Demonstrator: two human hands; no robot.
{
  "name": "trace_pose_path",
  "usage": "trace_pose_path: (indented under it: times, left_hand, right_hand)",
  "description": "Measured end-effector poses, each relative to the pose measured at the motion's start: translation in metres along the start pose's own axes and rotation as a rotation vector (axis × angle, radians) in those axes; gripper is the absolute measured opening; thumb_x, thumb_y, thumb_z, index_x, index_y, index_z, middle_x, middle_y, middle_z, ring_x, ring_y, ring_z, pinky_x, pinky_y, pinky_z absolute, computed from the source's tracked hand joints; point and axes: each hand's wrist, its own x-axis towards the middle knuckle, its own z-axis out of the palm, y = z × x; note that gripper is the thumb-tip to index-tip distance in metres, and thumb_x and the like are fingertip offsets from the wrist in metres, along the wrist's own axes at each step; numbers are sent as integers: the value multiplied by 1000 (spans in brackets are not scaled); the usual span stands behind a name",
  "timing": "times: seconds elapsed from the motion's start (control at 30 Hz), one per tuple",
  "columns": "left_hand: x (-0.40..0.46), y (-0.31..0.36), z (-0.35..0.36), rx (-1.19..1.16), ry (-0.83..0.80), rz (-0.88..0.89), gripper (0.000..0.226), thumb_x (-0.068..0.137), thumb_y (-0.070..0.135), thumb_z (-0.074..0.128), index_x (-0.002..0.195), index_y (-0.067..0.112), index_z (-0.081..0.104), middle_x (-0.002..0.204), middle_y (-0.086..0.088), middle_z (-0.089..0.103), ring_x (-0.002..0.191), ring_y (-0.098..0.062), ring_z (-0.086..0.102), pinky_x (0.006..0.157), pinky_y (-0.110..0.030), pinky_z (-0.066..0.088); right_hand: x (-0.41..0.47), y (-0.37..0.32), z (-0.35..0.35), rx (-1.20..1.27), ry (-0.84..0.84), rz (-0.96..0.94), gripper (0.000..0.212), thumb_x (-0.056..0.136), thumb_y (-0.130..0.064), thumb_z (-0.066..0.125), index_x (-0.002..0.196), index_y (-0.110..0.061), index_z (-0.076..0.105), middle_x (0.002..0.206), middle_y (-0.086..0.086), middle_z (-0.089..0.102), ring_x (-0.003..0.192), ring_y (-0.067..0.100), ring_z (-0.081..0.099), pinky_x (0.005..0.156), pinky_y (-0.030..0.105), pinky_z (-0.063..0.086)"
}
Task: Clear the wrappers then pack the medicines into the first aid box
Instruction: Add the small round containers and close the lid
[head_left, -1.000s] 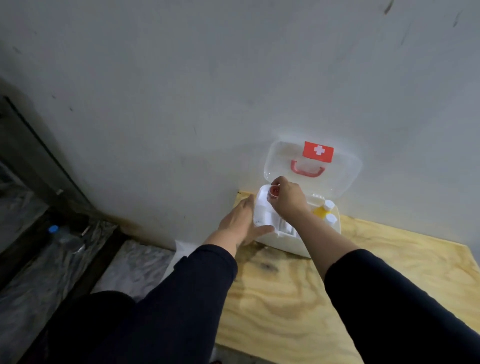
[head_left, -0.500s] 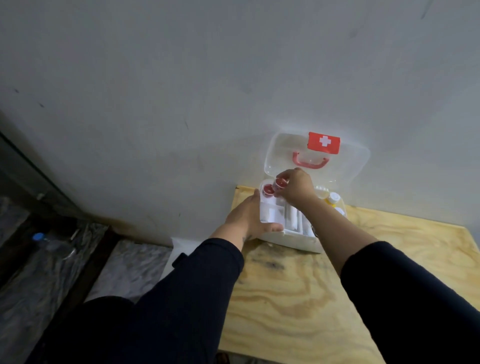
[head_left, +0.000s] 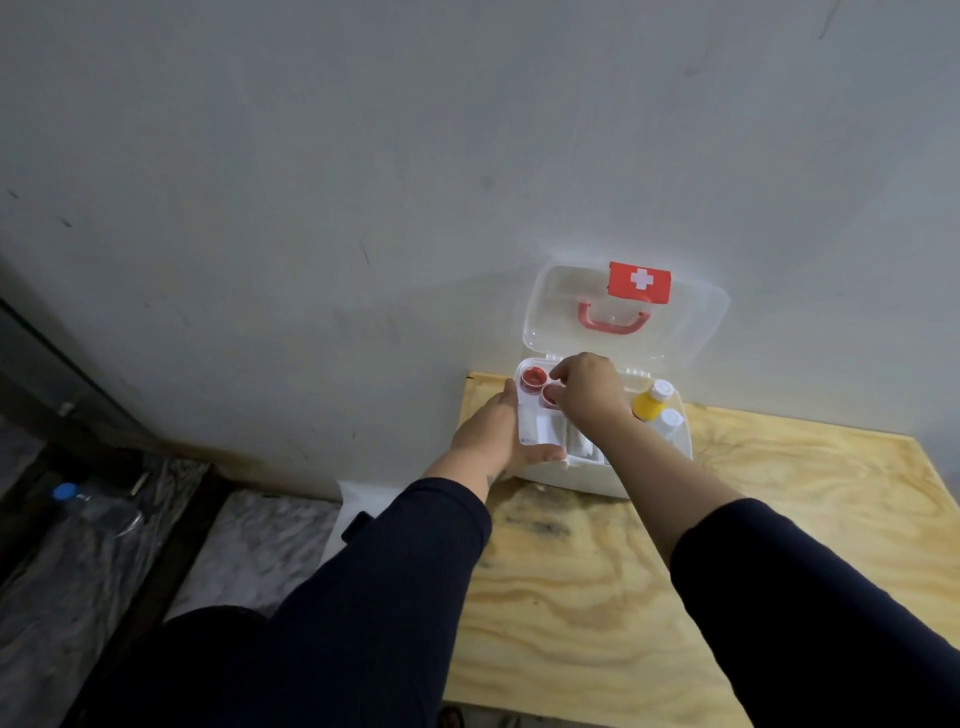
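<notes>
While the first aid box (head_left: 597, 467) sits right of the frame's centre on the far left corner of the plywood table (head_left: 675, 571), its long axis running left to right and its clear lid (head_left: 561, 312) raised against the wall, the left hand (head_left: 493, 431) grips the box's left end. The right hand (head_left: 587, 387), fingers curled, pinches a red-capped container (head_left: 549, 396) over the upper-left compartment beside another red cap (head_left: 533, 375). A yellow bottle (head_left: 649, 402) stands upright at the right end, and the lid's red label (head_left: 640, 282) shows only a white cross.
</notes>
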Motion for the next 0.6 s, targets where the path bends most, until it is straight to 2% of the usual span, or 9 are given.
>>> trace_pose_path:
  times: [0.07,0.13,0.2,0.27,0.3,0.37,0.43,0.5,0.6]
  left_hand:
    - [1,-1,0,2,-15,-8,84,68,52,77,138,35,33,125,9,57,109,-20,57,85,-35,50]
    - [2,0,-5,37,-19,-18,84,69,65,69,139,36,33,133,8,56,117,-22,56,94,-42,50]
    - [5,8,-18,51,33,-52,90,76,79,47,148,29,27,151,5,42,133,-25,46,106,-45,43]
    - [11,24,-34,3,123,-77,86,88,73,30,155,21,15,161,1,23,146,-25,29,117,-43,29]
    - [15,34,-42,-45,174,-62,82,92,69,27,155,19,13,162,0,19,148,-23,24,119,-41,24]
    - [21,55,-55,-154,251,-10,76,94,65,24,155,20,17,162,1,22,148,-21,25,118,-38,24]
    - [27,71,-60,-216,281,36,71,95,63,22,154,22,23,159,1,30,145,-21,31,114,-36,28]
    - [30,77,-59,-219,289,53,69,96,62,20,153,23,27,157,1,34,143,-22,34,112,-34,30]
    - [25,76,-55,-189,340,55,67,97,61,19,152,23,29,157,0,35,143,-22,35,112,-36,32]
  right_hand:
    - [-5,3,-9,37,63,-19,26,85,-10,63,111,-9,69,115,11,65,107,28,60,90,37,51]
    - [-11,8,-23,-1,188,-74,21,88,-10,60,106,-14,69,114,7,65,109,27,58,88,38,50]
    - [-16,15,-40,-82,388,-140,20,87,-9,59,104,-15,67,114,6,63,110,28,54,87,39,48]
    - [-16,23,-58,-167,577,-167,26,85,-9,61,110,-16,62,118,7,58,111,30,50,88,40,44]
    - [-14,28,-67,-194,624,-156,34,84,-10,63,117,-17,58,122,7,55,114,30,49,90,40,43]
    - [-6,37,-79,-232,597,-123,50,84,-14,65,132,-17,49,134,7,50,124,30,45,101,40,38]
    - [5,43,-85,-240,518,-101,56,87,-16,63,140,-17,43,142,5,48,131,27,43,109,40,31]
    - [13,46,-86,-241,494,-108,50,91,-16,58,139,-17,46,141,3,53,130,25,46,109,38,31]
    - [11,49,-85,-244,568,-175,37,93,-15,55,131,-15,56,130,5,64,121,28,56,101,40,39]
